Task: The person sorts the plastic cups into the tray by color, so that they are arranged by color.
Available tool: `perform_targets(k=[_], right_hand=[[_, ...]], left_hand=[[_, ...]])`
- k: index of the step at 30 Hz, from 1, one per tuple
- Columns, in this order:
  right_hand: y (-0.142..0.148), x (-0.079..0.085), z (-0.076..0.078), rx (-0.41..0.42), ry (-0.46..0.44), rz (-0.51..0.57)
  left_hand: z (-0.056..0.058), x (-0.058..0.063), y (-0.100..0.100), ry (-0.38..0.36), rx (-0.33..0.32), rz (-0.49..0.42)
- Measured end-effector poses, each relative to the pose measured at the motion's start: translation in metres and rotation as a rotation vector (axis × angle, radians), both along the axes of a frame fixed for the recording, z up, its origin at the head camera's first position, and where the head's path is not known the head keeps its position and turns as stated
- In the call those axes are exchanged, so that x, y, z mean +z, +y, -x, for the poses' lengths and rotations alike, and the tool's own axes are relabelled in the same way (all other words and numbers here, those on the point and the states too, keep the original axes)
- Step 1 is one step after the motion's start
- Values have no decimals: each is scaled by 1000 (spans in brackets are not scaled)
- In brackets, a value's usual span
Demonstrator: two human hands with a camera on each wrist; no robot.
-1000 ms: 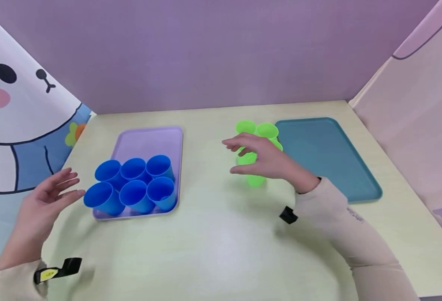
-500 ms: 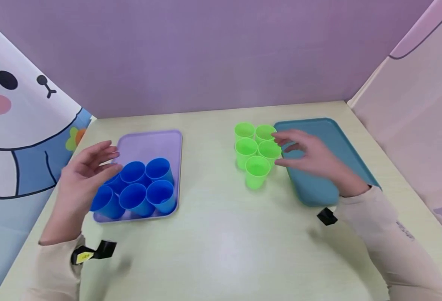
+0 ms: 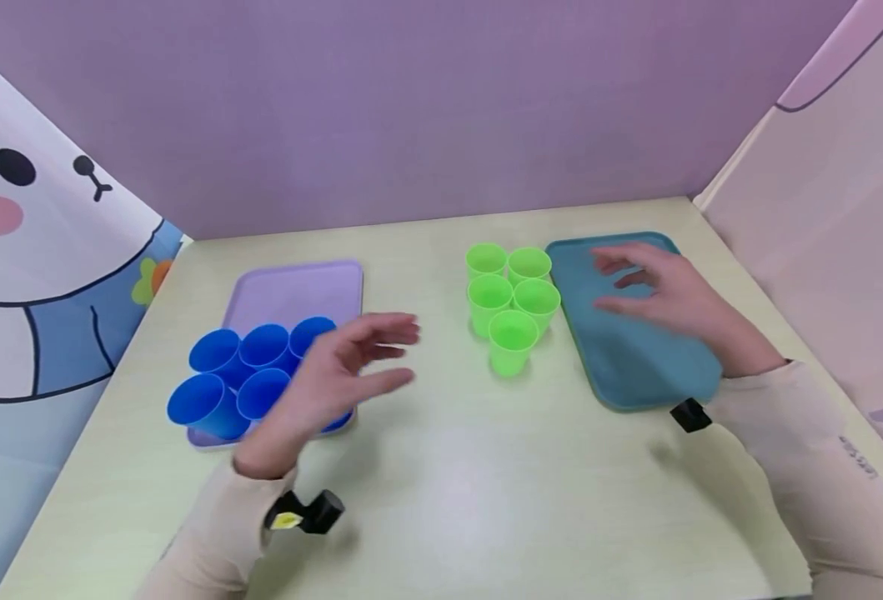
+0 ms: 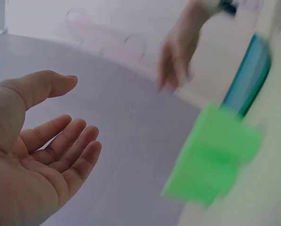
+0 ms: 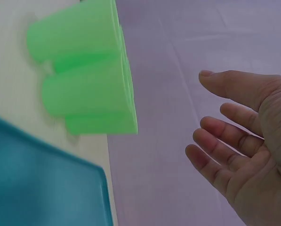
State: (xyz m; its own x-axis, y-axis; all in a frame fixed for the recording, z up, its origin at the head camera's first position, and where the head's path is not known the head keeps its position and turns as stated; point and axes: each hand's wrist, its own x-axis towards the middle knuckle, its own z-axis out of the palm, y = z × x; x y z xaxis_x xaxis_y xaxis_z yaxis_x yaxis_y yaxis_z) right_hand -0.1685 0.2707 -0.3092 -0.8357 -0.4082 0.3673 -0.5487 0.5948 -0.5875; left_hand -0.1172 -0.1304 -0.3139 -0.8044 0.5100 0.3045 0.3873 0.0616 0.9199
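Observation:
Several green cups (image 3: 512, 342) stand upright in a cluster right of the table's middle, beside the teal tray (image 3: 629, 367). Several blue cups (image 3: 204, 406) stand on the lilac tray (image 3: 294, 287) at the left. My left hand (image 3: 328, 375), fingers loosely bent and holding nothing, is above the right edge of the lilac tray and hides part of the blue cups. Over the teal tray hovers my right hand (image 3: 666, 292), also holding nothing, with thumb and fingers apart. In the right wrist view the green cups (image 5: 84, 89) appear left of that hand.
A pale wooden table (image 3: 441, 500) carries both trays. Behind it rises a purple backdrop (image 3: 441, 117). Printed fabric with a cartoon animal (image 3: 43, 217) borders the left side, and a pale cloth wall (image 3: 846, 250) borders the right.
My left hand has swept right, from left of the blue cups to the lilac tray's right edge. My right hand has moved right, from over the green cups to above the teal tray.

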Motion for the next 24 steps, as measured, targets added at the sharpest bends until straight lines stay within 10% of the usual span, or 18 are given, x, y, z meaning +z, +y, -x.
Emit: perform_targets(k=[11, 24], right_hand=[[13, -6, 20, -79, -82, 22], [16, -25, 54, -96, -227, 34]], left_hand=[[-2, -50, 103, -206, -362, 62], [8, -107, 168, -611, -190, -8]])
